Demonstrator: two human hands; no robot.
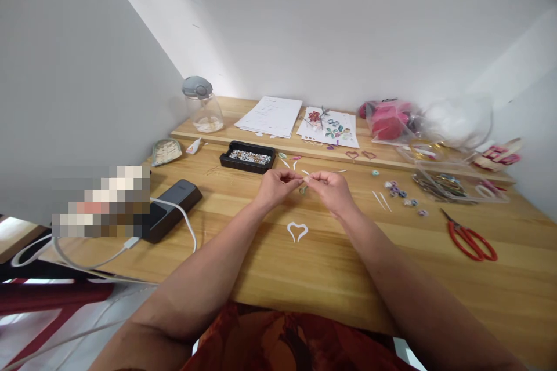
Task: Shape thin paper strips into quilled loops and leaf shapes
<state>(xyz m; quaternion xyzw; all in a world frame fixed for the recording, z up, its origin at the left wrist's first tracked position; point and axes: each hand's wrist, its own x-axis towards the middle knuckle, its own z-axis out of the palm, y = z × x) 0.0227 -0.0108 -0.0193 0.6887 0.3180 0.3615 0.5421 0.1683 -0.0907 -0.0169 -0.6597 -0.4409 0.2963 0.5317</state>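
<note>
My left hand (279, 189) and my right hand (329, 190) meet above the middle of the table, thumbs and forefingers pinched together at the tips. What they pinch is too small and covered to make out, though a thin white sliver (305, 173) shows at the fingertips. Just below them a small green piece (303, 190) is partly visible. Nearer my body lies a white heart-shaped outline (297, 232), open at its lower point. Beyond my fingers are several small petal-like pieces, among them a pink one (296, 157).
A black tray (247, 166) of beads stands behind my left hand. Red-handled scissors (467, 237), thread spools (394, 188) and a clear box (491, 192) lie rightward. Leftward are a dark power bank (176, 208) and white cable (191, 223). Papers (272, 116) rest on the raised shelf (230, 138).
</note>
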